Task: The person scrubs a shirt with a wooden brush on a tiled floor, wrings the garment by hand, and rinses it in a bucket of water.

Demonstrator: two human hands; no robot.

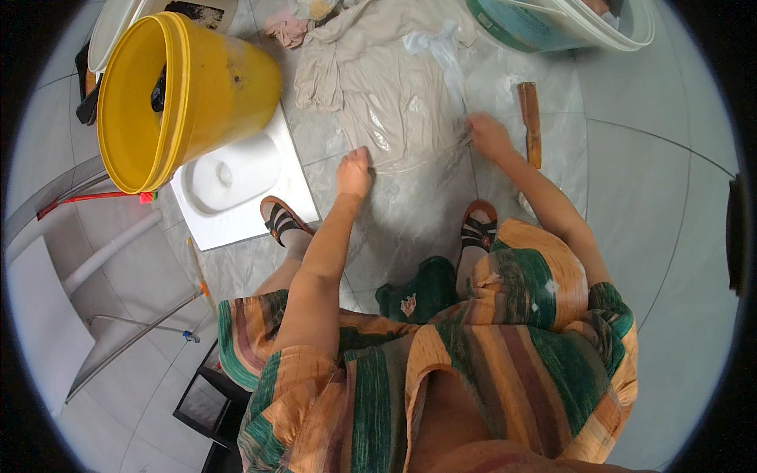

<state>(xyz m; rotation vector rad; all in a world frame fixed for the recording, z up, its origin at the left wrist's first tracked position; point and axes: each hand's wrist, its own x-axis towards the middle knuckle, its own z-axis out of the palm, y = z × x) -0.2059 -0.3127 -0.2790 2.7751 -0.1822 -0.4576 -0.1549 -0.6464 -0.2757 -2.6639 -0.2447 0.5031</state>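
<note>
A wet beige garment (396,112) lies spread on the grey tiled floor, with a pale blue ribbon-like strip (443,53) along its right side. My left hand (353,172) pinches the garment's near left edge. At the near right edge, my right hand (489,136) has its fingers closed on the cloth. Just right of that hand lies a brown wooden tool (530,121) with a narrower handle end; its working face is hidden. A crumpled pink cloth (288,29) rests beyond the garment's far left side.
A yellow bucket (230,77) stands beside a white squat toilet (236,177) on the left. At the far right is a green tub (532,23) with a white rim. Between my feet sits a dark green object (423,290). A white pipe (112,251) runs low on the left.
</note>
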